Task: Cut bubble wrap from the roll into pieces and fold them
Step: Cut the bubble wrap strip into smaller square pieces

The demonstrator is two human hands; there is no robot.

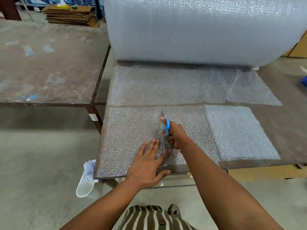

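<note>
- The cut sheet [132,135] lies flat on the table [282,117] in front of me, the big roll [199,30] beyond it; the cut line runs straight away from me toward the roll.
- My right hand [174,135] is closed around the blue scissors [166,128], blades pointing forward along that line, wrist raised over the sheet.
- My left hand [147,165] lies flat, fingers spread, pressing the sheet just left of the cut, thumb at the table's near edge.
- A folded piece [239,131] sits to the right.
</note>
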